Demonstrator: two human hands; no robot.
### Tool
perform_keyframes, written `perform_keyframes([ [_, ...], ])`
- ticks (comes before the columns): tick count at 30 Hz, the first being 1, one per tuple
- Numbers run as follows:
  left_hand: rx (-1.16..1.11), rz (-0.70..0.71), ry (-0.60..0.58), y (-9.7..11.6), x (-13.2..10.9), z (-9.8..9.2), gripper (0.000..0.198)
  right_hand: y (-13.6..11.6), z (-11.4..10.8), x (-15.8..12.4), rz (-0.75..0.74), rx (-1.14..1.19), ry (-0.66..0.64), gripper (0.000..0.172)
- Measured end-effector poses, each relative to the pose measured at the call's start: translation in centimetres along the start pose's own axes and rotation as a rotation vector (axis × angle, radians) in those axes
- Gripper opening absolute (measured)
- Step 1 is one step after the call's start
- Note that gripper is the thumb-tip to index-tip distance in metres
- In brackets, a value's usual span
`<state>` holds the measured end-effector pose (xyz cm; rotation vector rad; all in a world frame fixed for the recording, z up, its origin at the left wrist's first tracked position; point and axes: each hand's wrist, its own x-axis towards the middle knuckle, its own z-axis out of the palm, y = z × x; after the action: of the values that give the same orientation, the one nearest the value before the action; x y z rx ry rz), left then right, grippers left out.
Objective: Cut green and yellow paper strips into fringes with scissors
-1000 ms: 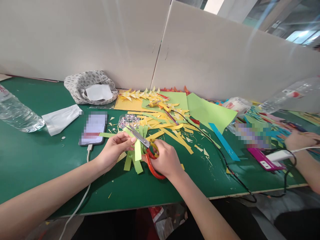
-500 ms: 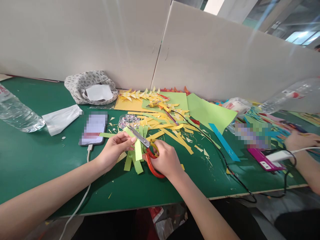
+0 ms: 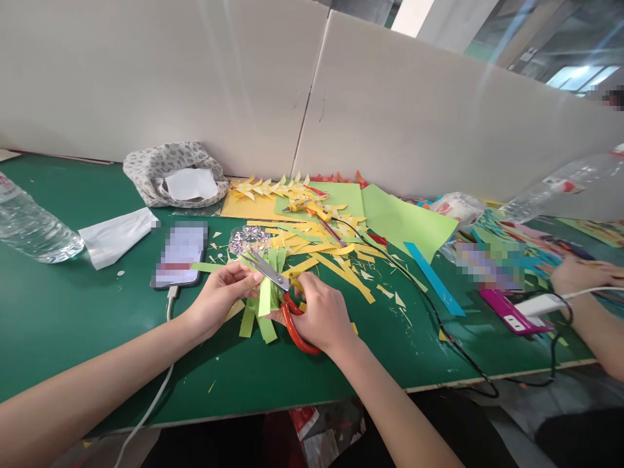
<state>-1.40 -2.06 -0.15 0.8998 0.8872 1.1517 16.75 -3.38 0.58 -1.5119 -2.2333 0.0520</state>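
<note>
My left hand (image 3: 221, 296) pinches a light green paper strip (image 3: 264, 297), its fingertips close to the scissor blades. The fingers of my right hand (image 3: 319, 309) are wrapped round the red and yellow handles of the scissors (image 3: 296, 325). The blades are slightly apart and point up and left across the strip. Several green strips (image 3: 247, 318) lie beneath on the table. Just behind the blades is a clear container of small beads (image 3: 248, 239).
Yellow strips (image 3: 341, 266) and a yellow glue gun (image 3: 307, 208) lie behind my hands. A phone (image 3: 180, 253) with a cable, a bottle (image 3: 39, 227) and a cloth bag (image 3: 175, 172) are left. At right are a magenta power strip (image 3: 514, 312) and another person's hand (image 3: 585, 279).
The scissor blades have opened slightly, and the held strip has shifted a little left and now hangs more upright. The whole view has moved slightly.
</note>
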Motion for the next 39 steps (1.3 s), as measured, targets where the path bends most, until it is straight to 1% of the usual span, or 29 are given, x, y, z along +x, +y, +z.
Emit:
perform_keyframes([
  [7,-0.007,-0.099,-0.107,-0.1,-0.1,0.0,0.009,0.0,-0.4,0.0,0.003,0.006,-0.003,0.046],
  [11,0.027,-0.117,-0.157,-0.1,-0.1,-0.1,0.009,0.0,-0.3,-0.1,0.008,0.009,-0.011,0.044],
  [21,0.029,-0.121,-0.131,-0.2,-0.1,0.0,0.011,0.0,0.0,-0.1,0.015,0.012,0.008,0.040],
  [23,0.033,-0.124,-0.131,-0.2,-0.2,0.0,0.011,-0.1,-0.1,-0.1,0.028,0.042,0.014,0.041],
  [26,0.047,-0.113,-0.135,-0.1,-0.2,0.1,0.013,0.0,-0.5,0.1,0.085,0.182,0.023,0.042],
  [28,0.067,-0.093,-0.108,0.0,-0.2,0.1,0.015,0.2,-0.8,0.3,0.179,0.331,0.016,0.043],
  [30,0.101,-0.060,-0.055,0.1,-0.2,0.1,0.016,0.3,-1.1,0.5,0.297,0.507,-0.020,0.040],
  [32,0.148,-0.033,-0.008,0.2,-0.1,0.2,0.017,0.3,-1.2,0.6,0.380,0.699,-0.094,0.035],
  [34,0.192,-0.023,0.014,0.2,-0.2,0.3,0.018,0.1,-1.2,0.6,0.409,0.876,-0.184,0.032],
  [36,0.217,-0.020,0.011,0.3,-0.2,0.4,0.019,-0.3,-1.0,0.7,0.409,0.980,-0.249,0.033],
  [39,0.217,-0.010,0.003,0.3,-0.3,0.5,0.019,-0.7,-0.7,0.6,0.400,0.963,-0.267,0.031],
])
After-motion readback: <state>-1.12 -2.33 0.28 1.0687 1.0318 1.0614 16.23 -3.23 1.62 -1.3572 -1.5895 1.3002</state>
